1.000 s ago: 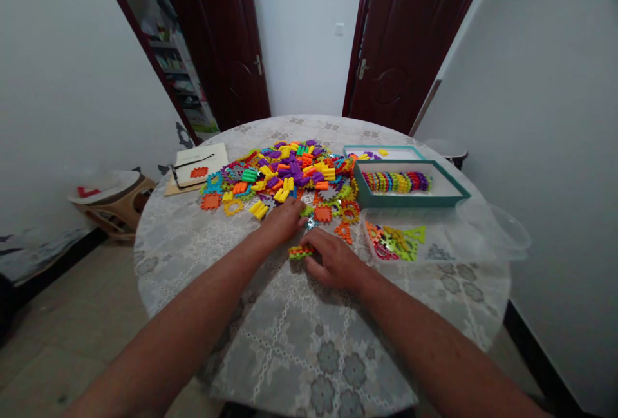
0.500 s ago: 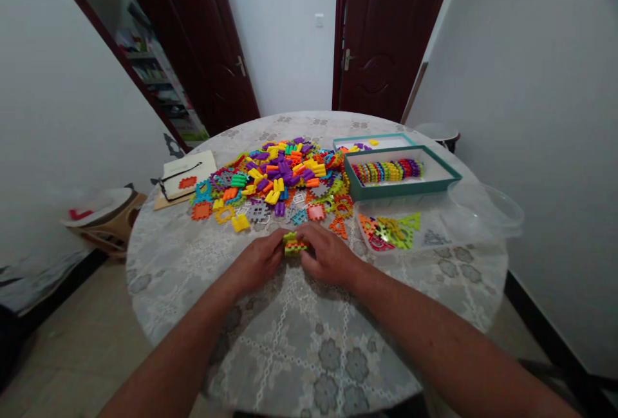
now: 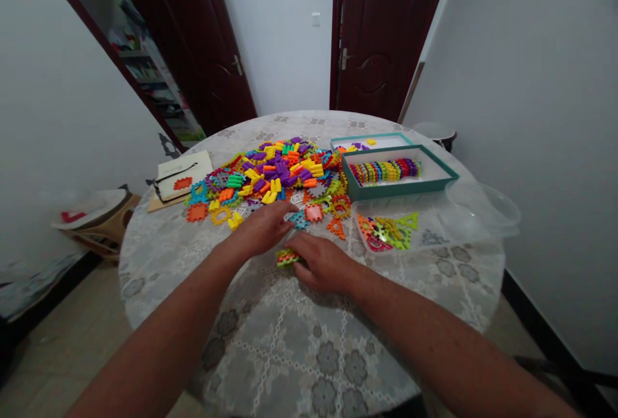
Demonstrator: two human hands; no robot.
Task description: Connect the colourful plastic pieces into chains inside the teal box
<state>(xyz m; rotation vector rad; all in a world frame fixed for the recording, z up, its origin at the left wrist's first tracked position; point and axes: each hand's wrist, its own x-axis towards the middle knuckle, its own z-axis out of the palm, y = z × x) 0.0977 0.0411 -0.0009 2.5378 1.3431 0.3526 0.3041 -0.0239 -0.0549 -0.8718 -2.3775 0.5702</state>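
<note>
A round table (image 3: 299, 341) with a patterned lace cloth carries a big heap of coloured plastic building pieces (image 3: 275, 176). My right hand (image 3: 321, 263) rests on the cloth near me, its fingers closed on a small stack of joined pieces (image 3: 286, 257) in green, orange and yellow. My left hand (image 3: 263, 228) reaches forward to the near edge of the heap, fingers curled over loose flat pieces there. What its fingers hold, if anything, is hidden. A teal box (image 3: 447, 178) at the right holds a long row of joined pieces (image 3: 385, 170).
A second teal tray (image 3: 338, 142) lies behind the box. A clear plastic container (image 3: 483, 209) and a clear lid with several flat pieces (image 3: 389, 231) sit at the right. A notebook with glasses (image 3: 181, 173) lies at the left. Dark doors stand beyond the table, a stool at the left.
My left hand left the small stack and moved forward to the heap's edge. My right hand keeps the stack, now lower on the cloth.
</note>
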